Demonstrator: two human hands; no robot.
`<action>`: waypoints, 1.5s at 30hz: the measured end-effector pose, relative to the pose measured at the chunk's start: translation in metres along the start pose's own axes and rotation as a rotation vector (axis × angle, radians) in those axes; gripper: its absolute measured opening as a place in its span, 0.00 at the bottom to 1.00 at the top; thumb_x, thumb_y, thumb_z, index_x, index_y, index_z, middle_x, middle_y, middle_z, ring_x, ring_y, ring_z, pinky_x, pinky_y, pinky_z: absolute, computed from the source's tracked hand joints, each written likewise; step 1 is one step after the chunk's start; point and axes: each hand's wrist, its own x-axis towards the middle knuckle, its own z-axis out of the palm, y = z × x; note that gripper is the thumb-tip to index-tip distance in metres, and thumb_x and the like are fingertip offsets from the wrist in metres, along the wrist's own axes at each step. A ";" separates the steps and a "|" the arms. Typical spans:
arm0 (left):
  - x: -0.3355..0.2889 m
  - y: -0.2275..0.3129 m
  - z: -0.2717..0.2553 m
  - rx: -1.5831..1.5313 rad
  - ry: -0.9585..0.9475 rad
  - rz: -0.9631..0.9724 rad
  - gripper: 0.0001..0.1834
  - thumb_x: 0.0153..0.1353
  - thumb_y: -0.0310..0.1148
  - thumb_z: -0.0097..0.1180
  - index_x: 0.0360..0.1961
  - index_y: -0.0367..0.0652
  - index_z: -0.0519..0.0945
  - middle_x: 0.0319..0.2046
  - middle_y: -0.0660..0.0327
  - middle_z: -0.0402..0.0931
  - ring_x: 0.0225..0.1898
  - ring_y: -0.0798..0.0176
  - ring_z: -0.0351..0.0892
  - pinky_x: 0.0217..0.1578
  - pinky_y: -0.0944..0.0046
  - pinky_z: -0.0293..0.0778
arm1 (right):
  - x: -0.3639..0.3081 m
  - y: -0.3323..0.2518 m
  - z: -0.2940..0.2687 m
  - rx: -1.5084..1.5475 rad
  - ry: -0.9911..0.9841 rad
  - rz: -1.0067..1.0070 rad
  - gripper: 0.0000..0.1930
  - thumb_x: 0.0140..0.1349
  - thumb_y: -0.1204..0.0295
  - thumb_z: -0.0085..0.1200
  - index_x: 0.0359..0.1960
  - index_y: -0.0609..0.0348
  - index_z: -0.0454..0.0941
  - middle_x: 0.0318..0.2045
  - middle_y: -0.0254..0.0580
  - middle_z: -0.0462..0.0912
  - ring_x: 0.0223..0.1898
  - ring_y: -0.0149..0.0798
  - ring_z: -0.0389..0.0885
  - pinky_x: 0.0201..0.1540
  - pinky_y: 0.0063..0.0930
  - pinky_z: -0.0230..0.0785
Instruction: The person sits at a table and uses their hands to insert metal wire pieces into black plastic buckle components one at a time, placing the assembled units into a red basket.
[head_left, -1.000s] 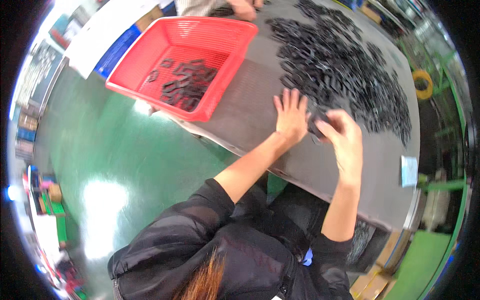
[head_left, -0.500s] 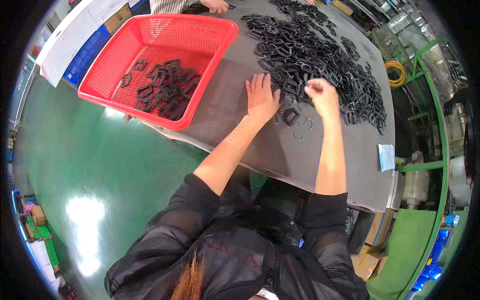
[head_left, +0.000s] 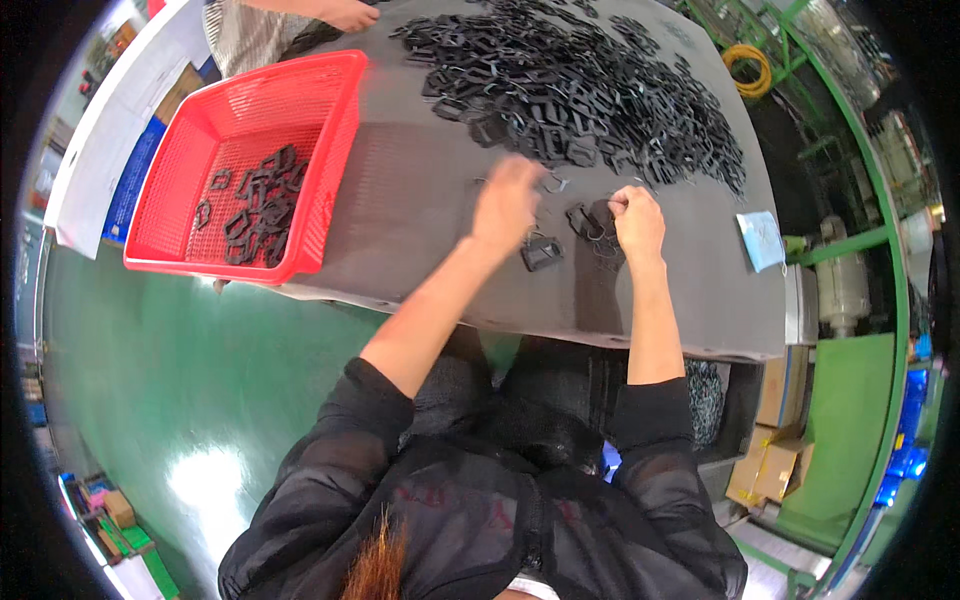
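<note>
My left hand (head_left: pixel 507 207) is smeared by motion over the grey table, just below the near edge of a big pile of black plastic frame-shaped pieces (head_left: pixel 600 90). Its fingers cannot be made out. One loose black frame piece (head_left: pixel 542 253) lies beside that wrist. My right hand (head_left: pixel 640 225) is closed, thumb and fingertips pinched together. Right at those fingertips are more black frame pieces (head_left: pixel 582 220) with thin metal wire clips around them; what the pinch holds is too small to tell.
A red perforated basket (head_left: pixel 335 150) on the left holds several black frame pieces (head_left: pixel 262 205). A blue face mask (head_left: pixel 762 240) lies at the table's right edge. Across the table is another person's hand (head_left: pixel 350 14). Green metal framing (head_left: pixel 880 250) stands to the right.
Both hands have drawn back from the pile toward me. Black pieces now lie apart from it between them. The view has shifted, with basket and pile appearing further left.
</note>
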 end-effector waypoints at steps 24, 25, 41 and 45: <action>-0.018 0.022 -0.084 -1.361 -0.039 -1.118 0.13 0.66 0.28 0.38 0.51 0.38 0.63 0.49 0.48 0.71 0.48 0.50 0.74 0.46 0.51 0.75 | -0.038 -0.044 -0.019 0.196 -0.533 -0.070 0.17 0.39 0.69 0.68 0.31 0.62 0.77 0.32 0.48 0.80 0.37 0.47 0.78 0.42 0.37 0.68; -0.022 0.023 -0.082 -1.305 -0.072 -1.084 0.16 0.67 0.35 0.38 0.53 0.39 0.62 0.50 0.47 0.69 0.50 0.49 0.72 0.48 0.47 0.73 | -0.034 -0.044 -0.020 0.346 -0.565 0.018 0.17 0.40 0.68 0.68 0.30 0.62 0.77 0.29 0.47 0.80 0.34 0.44 0.79 0.38 0.34 0.69; -0.029 0.012 -0.152 -1.568 0.211 -0.932 0.16 0.61 0.31 0.52 0.50 0.43 0.70 0.46 0.54 0.71 0.49 0.53 0.73 0.37 0.64 0.77 | -0.032 -0.081 0.080 -0.114 0.009 -0.532 0.22 0.63 0.57 0.43 0.56 0.50 0.68 0.60 0.35 0.66 0.64 0.39 0.58 0.66 0.54 0.37; -0.017 0.046 -0.209 -1.047 0.240 -0.573 0.15 0.63 0.29 0.48 0.51 0.41 0.69 0.48 0.53 0.71 0.46 0.56 0.74 0.34 0.61 0.77 | -0.037 -0.004 0.036 -0.204 0.051 -0.323 0.21 0.62 0.62 0.44 0.56 0.51 0.68 0.59 0.36 0.68 0.62 0.40 0.61 0.64 0.55 0.42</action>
